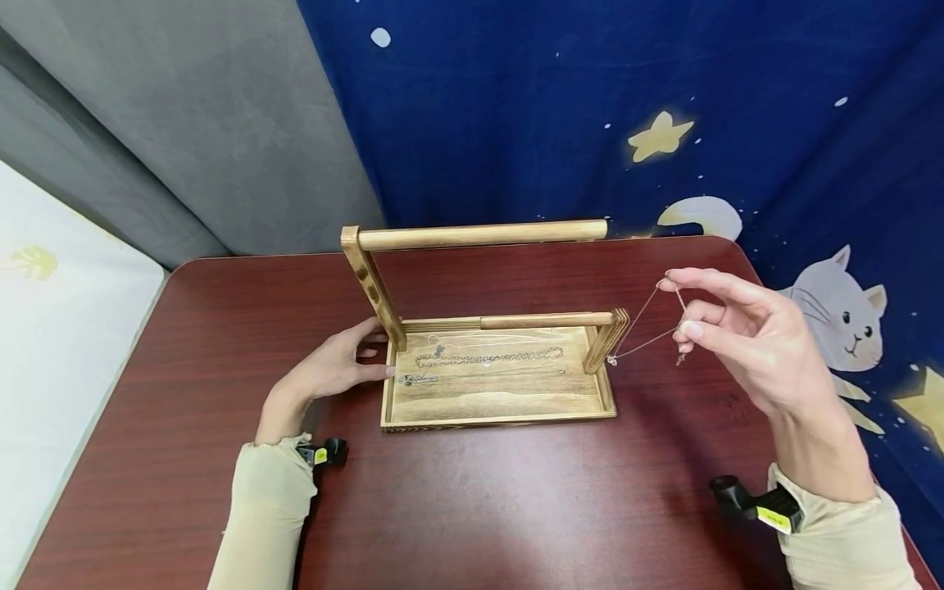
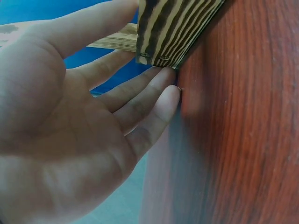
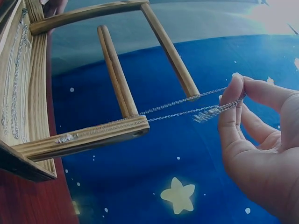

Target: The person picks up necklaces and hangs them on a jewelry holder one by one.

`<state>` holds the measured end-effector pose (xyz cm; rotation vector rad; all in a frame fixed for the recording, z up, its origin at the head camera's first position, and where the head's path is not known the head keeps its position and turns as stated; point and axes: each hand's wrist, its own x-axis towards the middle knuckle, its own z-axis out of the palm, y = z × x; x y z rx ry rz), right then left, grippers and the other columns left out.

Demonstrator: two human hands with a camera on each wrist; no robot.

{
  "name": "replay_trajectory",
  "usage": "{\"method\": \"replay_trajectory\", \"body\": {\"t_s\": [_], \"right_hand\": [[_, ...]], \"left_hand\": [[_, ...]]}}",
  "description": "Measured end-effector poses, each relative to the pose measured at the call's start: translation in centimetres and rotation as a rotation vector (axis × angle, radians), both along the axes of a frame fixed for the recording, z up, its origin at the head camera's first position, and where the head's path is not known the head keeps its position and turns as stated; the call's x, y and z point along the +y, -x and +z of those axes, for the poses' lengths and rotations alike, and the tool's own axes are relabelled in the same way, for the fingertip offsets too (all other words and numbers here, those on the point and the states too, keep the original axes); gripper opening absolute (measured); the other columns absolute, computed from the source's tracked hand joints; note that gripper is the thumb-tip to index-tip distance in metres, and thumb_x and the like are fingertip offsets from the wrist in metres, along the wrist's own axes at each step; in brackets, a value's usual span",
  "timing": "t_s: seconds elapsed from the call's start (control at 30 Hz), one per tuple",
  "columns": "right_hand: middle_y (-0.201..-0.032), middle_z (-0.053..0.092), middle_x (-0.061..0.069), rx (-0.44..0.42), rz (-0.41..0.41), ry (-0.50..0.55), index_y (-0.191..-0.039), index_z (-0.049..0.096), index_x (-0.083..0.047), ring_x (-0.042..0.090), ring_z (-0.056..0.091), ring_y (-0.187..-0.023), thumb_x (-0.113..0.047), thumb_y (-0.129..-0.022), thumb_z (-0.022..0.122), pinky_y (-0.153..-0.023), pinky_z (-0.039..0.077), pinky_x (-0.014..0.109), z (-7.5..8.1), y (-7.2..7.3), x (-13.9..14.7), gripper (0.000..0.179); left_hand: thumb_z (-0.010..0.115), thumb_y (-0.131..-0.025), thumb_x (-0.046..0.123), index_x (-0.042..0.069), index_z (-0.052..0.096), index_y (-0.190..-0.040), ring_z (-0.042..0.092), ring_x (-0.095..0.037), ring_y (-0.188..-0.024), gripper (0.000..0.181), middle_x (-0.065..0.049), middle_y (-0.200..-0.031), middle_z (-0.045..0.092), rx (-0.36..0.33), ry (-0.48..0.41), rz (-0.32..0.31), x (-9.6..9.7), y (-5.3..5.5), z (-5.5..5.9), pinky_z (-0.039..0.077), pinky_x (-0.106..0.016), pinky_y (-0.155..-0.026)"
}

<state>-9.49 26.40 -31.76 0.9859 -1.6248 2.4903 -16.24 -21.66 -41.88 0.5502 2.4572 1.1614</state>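
With thumb and fingertips my right hand [image 1: 767, 344] pinches a thin chain necklace [image 1: 645, 347]. Its loop spreads between the fingertips and dips left, where a small sparkling pendant [image 1: 613, 360] hangs beside the stand's right post [image 1: 606, 342]; whether it touches is unclear. A loose end dangles under the fingers. My left hand [image 1: 332, 365] rests against the left end of a wooden jewelry stand [image 1: 501, 419], thumb at the tray rim and fingers partly hidden by the left post [image 1: 376, 291]. In the left wrist view, its nearly straight fingers [image 2: 142, 102] touch the striped wood.
Several silver chains [image 1: 487, 359] lie in the stand's tray. A high bar [image 1: 479, 236] leaves the left post, and a lower bar [image 1: 546, 319] leaves the right post; each has one free end. Beneath is a reddish-brown table [image 1: 472, 500]; a blue starry curtain [image 1: 516, 106] hangs behind.
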Motion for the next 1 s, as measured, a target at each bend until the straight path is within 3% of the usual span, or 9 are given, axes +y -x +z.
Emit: {"method": "replay_trajectory", "body": {"t_s": [0.1,0.27,0.43,0.7,0.83,1.0], "right_hand": [[-0.126,0.056,0.033,-0.013,-0.027,-0.001,-0.132,0.037,0.030,0.028,0.065,-0.083,0.036,-0.084,0.042,-0.068,0.058,0.033,0.2,0.3,0.0,0.049],[-0.124,0.058,0.030,-0.057,-0.098,-0.028,-0.132,0.039,0.028,0.026,0.064,-0.078,0.035,-0.084,0.042,-0.062,0.057,0.034,0.4,0.6,-0.1,0.048],[-0.123,0.058,0.029,-0.105,-0.148,-0.036,-0.130,0.043,0.027,0.025,0.065,-0.076,0.034,-0.085,0.043,-0.065,0.058,0.033,0.3,0.9,-0.1,0.046],[-0.122,0.061,0.027,-0.134,-0.236,-0.111,-0.130,0.048,0.023,0.023,0.064,-0.075,0.030,-0.086,0.050,-0.062,0.058,0.031,0.9,1.9,-0.8,0.045],[-0.122,0.062,0.025,-0.137,-0.242,-0.132,-0.130,0.049,0.022,0.022,0.065,-0.077,0.027,-0.087,0.052,-0.067,0.059,0.029,1.2,2.4,-1.3,0.044],[-0.120,0.063,0.026,-0.139,-0.228,-0.081,-0.130,0.048,0.023,0.022,0.067,-0.077,0.023,-0.091,0.051,-0.069,0.058,0.029,1.3,2.9,-1.8,0.039]], "left_hand": [[0.077,-0.088,0.014,0.002,0.042,-0.146,0.055,-0.039,-0.123,0.068,-0.023,-0.136,0.056,0.013,0.007,-0.004,0.0,0.2,0.1,0.045,-0.053,-0.103],[0.077,-0.088,0.013,0.004,0.040,-0.148,0.055,-0.038,-0.124,0.071,-0.021,-0.137,0.055,0.013,0.016,0.008,0.0,0.3,0.1,0.046,-0.052,-0.103],[0.077,-0.088,0.012,0.005,0.037,-0.149,0.053,-0.036,-0.126,0.074,-0.020,-0.140,0.054,-0.016,0.004,0.005,-0.1,0.1,-0.1,0.045,-0.051,-0.104],[0.078,-0.087,0.013,0.003,0.039,-0.148,0.054,-0.039,-0.125,0.073,-0.022,-0.139,0.053,-0.003,0.001,0.015,-0.1,-0.2,-0.2,0.045,-0.053,-0.103],[0.078,-0.087,0.013,0.005,0.043,-0.145,0.054,-0.037,-0.125,0.069,-0.020,-0.139,0.054,0.005,-0.006,0.011,-0.1,-0.2,-0.2,0.046,-0.052,-0.104],[0.074,-0.090,0.011,0.004,0.041,-0.148,0.053,-0.036,-0.127,0.067,-0.020,-0.140,0.053,0.006,-0.013,0.003,-0.1,-0.1,-0.2,0.046,-0.052,-0.104]]}}
